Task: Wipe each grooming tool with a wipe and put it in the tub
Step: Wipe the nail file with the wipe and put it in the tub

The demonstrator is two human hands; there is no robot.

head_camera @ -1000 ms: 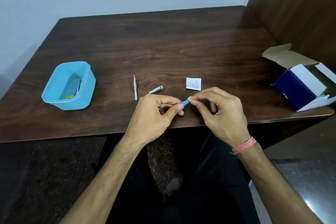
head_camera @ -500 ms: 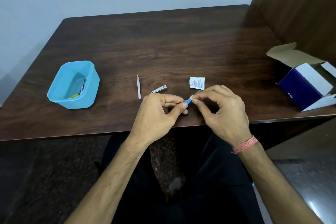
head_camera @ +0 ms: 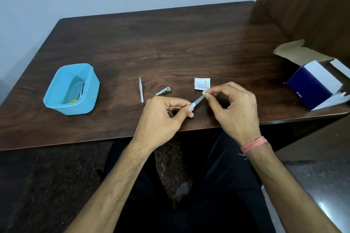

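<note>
Blue-handled file (head_camera: 197,101) pinched in left hand (head_camera: 162,117); right hand (head_camera: 234,108) pinches wipe (head_camera: 204,92) at its tip. Next: tub (head_camera: 56,100).

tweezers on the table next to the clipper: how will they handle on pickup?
The tweezers look like thin flat metal, so probably stiff and light. They lie flat on the smooth table, so they may slide rather than lift; a fingertip pinch at the edges seems needed. Unlikely to roll, given the flat shape.
</note>
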